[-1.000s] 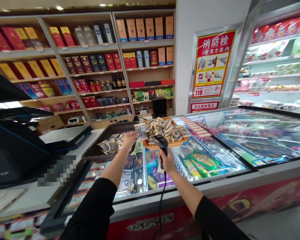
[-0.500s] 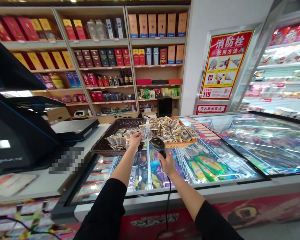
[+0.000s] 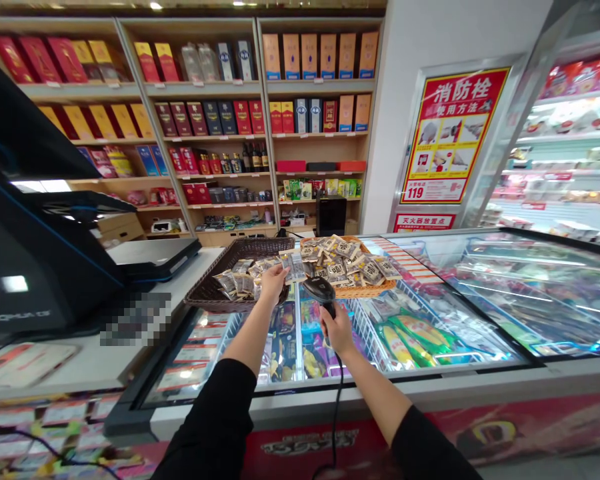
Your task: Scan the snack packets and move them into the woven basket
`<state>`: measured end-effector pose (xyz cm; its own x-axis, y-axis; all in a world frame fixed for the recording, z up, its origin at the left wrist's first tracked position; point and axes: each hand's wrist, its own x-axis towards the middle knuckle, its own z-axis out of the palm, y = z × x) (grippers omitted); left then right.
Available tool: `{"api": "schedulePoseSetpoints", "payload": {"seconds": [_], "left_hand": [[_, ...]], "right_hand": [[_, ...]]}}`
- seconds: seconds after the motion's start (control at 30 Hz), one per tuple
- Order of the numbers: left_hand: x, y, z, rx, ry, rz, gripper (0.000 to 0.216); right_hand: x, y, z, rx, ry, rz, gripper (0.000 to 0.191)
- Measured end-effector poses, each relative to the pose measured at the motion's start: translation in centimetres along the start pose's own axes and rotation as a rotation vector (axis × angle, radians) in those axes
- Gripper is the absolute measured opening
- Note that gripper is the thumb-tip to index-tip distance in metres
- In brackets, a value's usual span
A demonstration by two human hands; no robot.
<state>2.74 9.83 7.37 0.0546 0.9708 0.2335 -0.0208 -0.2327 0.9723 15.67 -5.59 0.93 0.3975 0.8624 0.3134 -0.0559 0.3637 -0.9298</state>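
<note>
My left hand (image 3: 273,283) pinches a small snack packet (image 3: 294,265) and holds it up over the glass-topped freezer (image 3: 480,373). Just right of it, my right hand (image 3: 336,327) grips the handle of a black barcode scanner (image 3: 319,291), whose head sits close under the packet. The scanner's cord (image 3: 336,413) hangs down in front of the freezer. Behind my left hand lies a dark wicker basket (image 3: 215,280) with several packets in it. An orange wicker basket (image 3: 370,288) heaped with the same packets stands behind the scanner.
A black till terminal (image 3: 35,267) stands on the white counter (image 3: 95,360) at the left. Shelves of boxed goods and bottles (image 3: 215,127) fill the back wall. A red notice (image 3: 447,133) hangs on the pillar. An open chiller (image 3: 565,147) is at the right.
The view has shifted a little to the left and down. Both hands keep their hold; packet and scanner stay close together over the freezer.
</note>
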Motion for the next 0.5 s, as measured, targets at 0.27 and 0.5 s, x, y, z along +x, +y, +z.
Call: {"api": "schedulePoseSetpoints", "payload": {"seconds": [0.27, 0.5], "left_hand": [[0.9, 1.8, -3.9, 0.649, 0.237, -0.075, 0.017], [1.2, 4.1, -9.5, 1.047, 0.180, -0.273, 0.017]], "right_hand": [[0.5, 0.4, -1.5, 0.273, 0.102, 0.064, 0.040], [0.8, 0.8, -1.5, 0.240, 0.076, 0.052, 0.040]]}}
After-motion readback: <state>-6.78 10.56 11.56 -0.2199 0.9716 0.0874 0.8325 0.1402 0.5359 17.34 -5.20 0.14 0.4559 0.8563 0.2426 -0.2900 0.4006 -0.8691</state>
